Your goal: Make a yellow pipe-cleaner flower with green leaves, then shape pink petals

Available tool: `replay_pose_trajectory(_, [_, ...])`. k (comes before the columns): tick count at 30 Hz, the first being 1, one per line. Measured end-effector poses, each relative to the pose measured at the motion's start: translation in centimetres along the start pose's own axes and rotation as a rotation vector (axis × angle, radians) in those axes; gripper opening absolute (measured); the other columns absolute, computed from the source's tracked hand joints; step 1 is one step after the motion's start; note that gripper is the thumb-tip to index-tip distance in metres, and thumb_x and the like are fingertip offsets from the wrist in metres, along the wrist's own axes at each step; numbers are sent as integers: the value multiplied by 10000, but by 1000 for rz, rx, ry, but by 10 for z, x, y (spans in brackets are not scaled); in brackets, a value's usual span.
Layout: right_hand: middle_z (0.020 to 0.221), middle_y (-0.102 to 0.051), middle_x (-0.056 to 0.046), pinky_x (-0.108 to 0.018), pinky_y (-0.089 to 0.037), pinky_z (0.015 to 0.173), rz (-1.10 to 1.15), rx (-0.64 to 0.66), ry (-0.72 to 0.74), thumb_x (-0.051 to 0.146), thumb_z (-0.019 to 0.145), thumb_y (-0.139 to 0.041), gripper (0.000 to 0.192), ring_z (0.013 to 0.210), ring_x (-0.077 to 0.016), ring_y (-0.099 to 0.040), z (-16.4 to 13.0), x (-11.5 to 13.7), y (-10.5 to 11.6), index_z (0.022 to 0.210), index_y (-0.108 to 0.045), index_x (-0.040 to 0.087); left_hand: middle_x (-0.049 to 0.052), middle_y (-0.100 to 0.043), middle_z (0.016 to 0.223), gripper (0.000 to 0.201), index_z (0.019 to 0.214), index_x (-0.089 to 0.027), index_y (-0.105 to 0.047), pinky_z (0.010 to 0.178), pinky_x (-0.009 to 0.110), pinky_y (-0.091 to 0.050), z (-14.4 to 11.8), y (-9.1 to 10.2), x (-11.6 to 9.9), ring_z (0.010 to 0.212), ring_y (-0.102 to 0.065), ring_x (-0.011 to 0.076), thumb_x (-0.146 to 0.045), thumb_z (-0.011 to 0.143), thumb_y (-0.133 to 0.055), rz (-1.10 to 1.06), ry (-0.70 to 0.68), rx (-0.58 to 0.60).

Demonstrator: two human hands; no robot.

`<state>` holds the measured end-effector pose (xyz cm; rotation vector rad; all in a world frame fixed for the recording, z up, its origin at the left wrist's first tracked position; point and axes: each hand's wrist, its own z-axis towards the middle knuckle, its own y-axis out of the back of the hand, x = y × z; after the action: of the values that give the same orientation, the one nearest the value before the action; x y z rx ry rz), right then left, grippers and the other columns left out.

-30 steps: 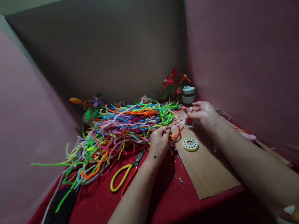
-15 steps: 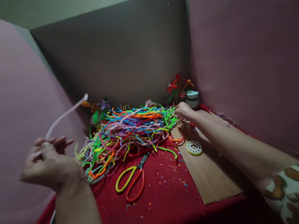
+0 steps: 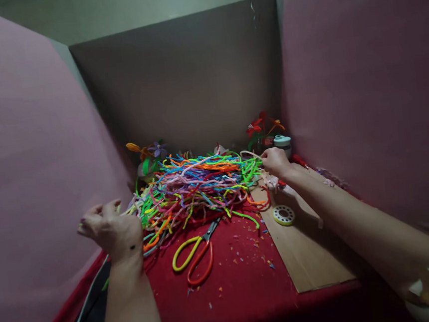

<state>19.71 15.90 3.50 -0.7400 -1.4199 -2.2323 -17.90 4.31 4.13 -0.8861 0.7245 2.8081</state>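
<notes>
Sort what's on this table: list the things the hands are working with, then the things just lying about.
In hand:
- pipe cleaner pile, left hand at its left edge
- pale pipe cleaner, pinched by right hand

Lying about:
- scissors
- ring-shaped disc on the board
- finished flowers
- small jar

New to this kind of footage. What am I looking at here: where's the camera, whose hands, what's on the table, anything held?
There is no machine: a person works with two bare hands, and the single picture comes from a camera on their head, looking forward and down. The left hand hovers with fingers spread at the left edge of a heap of coloured pipe cleaners and holds nothing that shows. The right hand reaches to the heap's far right side and pinches a pale strand. On the red cloth lie scissors; a board carries a small ring. Pipe-cleaner flowers stand at the back.
</notes>
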Motion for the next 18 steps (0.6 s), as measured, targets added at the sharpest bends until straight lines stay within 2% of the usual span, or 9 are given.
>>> replay_pose_trajectory(1, [761,-695,-161,-289,-454,710,30,-24,6,83,708,-551,233,796,-252,-658,-1,-2,0,865,-722,79,95,-453,1146,251,920,-152,-603,1054,512,-172,-1,1,-5,1191,-358,315,-71,694,-529,35,-33,-84])
replay_pose_trajectory(3, [727,-691,-139,-286,-463,678,98,-81,15,69,709,-517,272,712,-226,-657,-1,-7,1,894,-716,75,115,-510,1082,254,857,-130,-626,1020,479,-263,-5,0,-17,1122,-445,300,-19,676,-488,34,-109,-166])
replay_pose_trajectory(7, [748,-679,-108,-277,-485,603,256,-190,86,162,809,-428,330,610,-181,-633,-12,-2,6,1021,-662,67,82,-600,954,248,797,-150,-646,946,383,-378,-21,-7,-50,1008,-537,231,-32,698,-451,-91,-193,-116])
replay_pose_trajectory(9, [864,-670,-104,-270,-491,593,323,-232,167,238,857,-406,344,648,-168,-627,-26,10,10,1078,-630,99,49,-615,846,175,842,-163,-646,775,327,-460,-32,-9,-73,806,-579,181,-139,752,-497,-366,-99,118])
replay_pose_trajectory(11, [924,-645,-76,-254,-486,641,367,-256,296,255,852,-464,261,718,-154,-616,-45,25,10,988,-664,158,1,-581,682,220,957,-174,-610,544,260,-449,-43,-10,-97,557,-534,125,-290,782,-543,-686,99,510])
replay_pose_trajectory(12, [895,-634,-78,-258,-479,660,397,-262,474,224,850,-478,226,735,-157,-606,-55,31,9,936,-677,159,-21,-559,637,291,1007,-175,-584,467,230,-412,-48,-12,-108,486,-500,103,-335,764,-583,-810,160,699])
replay_pose_trajectory(13, [840,-620,-71,-258,-469,667,395,-247,631,211,851,-492,201,733,-156,-594,-64,37,6,881,-685,167,-42,-532,589,357,1041,-176,-566,409,203,-365,-51,-13,-118,429,-463,85,-353,737,-626,-886,196,833])
replay_pose_trajectory(15, [818,-598,-74,-254,-455,660,306,-198,833,163,864,-468,217,731,-151,-572,-78,43,-3,876,-684,168,-70,-487,524,396,1051,-173,-562,357,173,-303,-56,-17,-132,368,-399,57,-353,714,-667,-1029,237,959])
replay_pose_trajectory(18, [806,-579,-86,-258,-446,625,165,-148,939,125,877,-420,261,705,-153,-550,-89,40,-15,948,-671,141,-81,-439,459,239,813,-143,-596,321,151,-241,-56,-24,-137,330,-336,30,-313,684,-702,-1232,359,876])
